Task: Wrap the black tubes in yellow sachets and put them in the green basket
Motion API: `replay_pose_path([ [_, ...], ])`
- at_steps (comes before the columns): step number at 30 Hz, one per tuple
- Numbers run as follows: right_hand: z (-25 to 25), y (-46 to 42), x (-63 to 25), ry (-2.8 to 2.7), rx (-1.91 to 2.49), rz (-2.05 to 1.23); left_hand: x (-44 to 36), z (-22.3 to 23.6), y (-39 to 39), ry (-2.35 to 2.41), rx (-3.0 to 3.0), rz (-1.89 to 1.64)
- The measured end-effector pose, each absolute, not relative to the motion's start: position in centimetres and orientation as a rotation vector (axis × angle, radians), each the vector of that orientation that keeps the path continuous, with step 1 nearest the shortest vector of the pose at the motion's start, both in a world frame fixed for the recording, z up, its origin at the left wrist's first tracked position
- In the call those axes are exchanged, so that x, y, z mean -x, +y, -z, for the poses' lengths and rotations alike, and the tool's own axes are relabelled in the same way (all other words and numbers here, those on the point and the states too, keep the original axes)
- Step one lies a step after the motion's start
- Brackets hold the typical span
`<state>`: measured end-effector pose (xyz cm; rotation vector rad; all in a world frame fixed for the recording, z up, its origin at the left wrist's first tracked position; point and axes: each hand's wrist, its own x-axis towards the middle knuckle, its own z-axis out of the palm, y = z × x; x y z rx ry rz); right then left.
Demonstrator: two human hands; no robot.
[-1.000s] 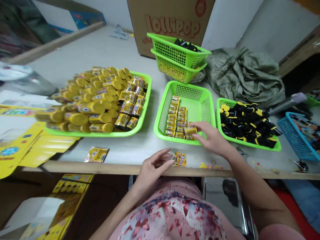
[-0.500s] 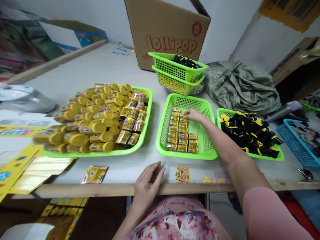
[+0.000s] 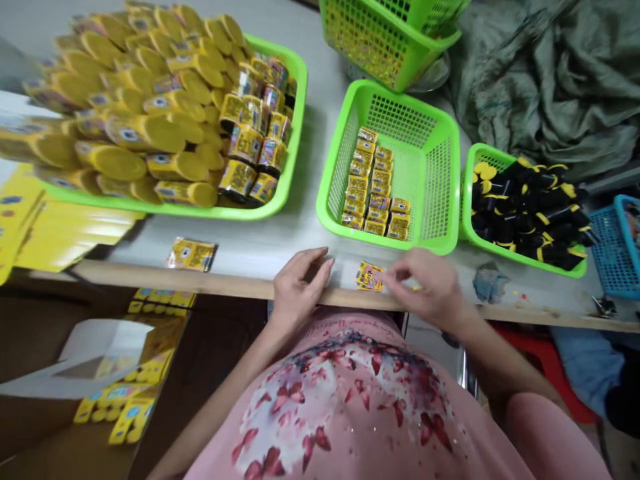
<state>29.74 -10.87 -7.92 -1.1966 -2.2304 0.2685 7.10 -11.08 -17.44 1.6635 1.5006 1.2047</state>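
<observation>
1. The left hand (image 3: 300,283) rests on the wooden table edge (image 3: 200,283), open and loosely curled, and holds nothing that shows.
2. The right hand (image 3: 425,287) sits just above the same edge. Its fingertips (image 3: 393,280) are drawn close together beside a small yellow packet (image 3: 370,276). They are touching or almost touching it, but I cannot tell whether they grip it.
3. That packet lies flat on the table (image 3: 305,230), between the two hands and just below the nearest rim of a green mesh basket (image 3: 435,133).
4. Inside that basket, yellow packets (image 3: 373,187) stand in neat, close rows, bunched towards its left side and leaving the rest of the mesh floor showing.
5. Another loose packet (image 3: 191,254) lies on the table to the left, well apart from the left hand.
6. Beyond it, a green tray (image 3: 295,127) holds a heap of yellow-capped tubes (image 3: 160,137), with gold-wrapped tubes (image 3: 245,140) packed along its right side.
7. To the right of the mesh basket, a smaller green basket (image 3: 473,200) is filled with black tubes (image 3: 535,207) with yellow markings.
8. Stacked green baskets (image 3: 385,40) stand at the top of the view, a grey-green sack (image 3: 550,67) lies beside them, and a blue basket (image 3: 617,253) sits at the far right.
9. Flat yellow cardboard (image 3: 65,233) sticks out at the left, and the person's pink floral shirt (image 3: 345,407) fills the bottom of the view.
</observation>
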Motion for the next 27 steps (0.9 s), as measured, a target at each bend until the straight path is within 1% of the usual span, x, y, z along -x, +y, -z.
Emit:
replay_pose_path([
  [3, 12.5, -14.4, -29.4, -2.259, 1.318, -0.216, -7.3, 17.4, -10.9, 1.470, -1.705, -1.197],
  [5, 15.2, -14.5, -29.5, -2.290, 1.429, -0.154, -7.5, 17.4, -10.9, 1.454, -1.722, -1.196],
  [7, 16.6, -14.0, -29.7, -2.316, 1.493, -0.141, -7.8, 17.2, -11.1, 1.450, -1.702, -1.180],
  [11, 16.8, -13.7, -29.7, -2.298, 1.536, -0.176, -8.7, 16.3, -11.7, 1.423, -1.679, -1.052],
  [14, 16.5, -13.7, -29.5, -2.275, 1.544, -0.216, -9.4, 15.7, -11.9, 1.380, -1.794, -0.925],
  [17, 16.6, -13.6, -29.6, -2.284, 1.525, -0.275, -9.6, 15.7, -11.5, 1.351, -1.872, -0.838],
  [20, 16.6, -13.4, -29.7, -2.333, 1.506, -0.300, -9.4, 16.2, -11.2, 1.325, -1.829, -0.815],
  [23, 16.7, -13.5, -29.7, -2.349, 1.466, -0.265, -9.3, 16.3, -11.3, 1.317, -1.769, -0.854],
  [27, 16.7, -14.1, -29.5, -2.231, 1.388, -0.129, -9.6, 15.4, -11.6, 1.294, -1.775, -0.851],
])
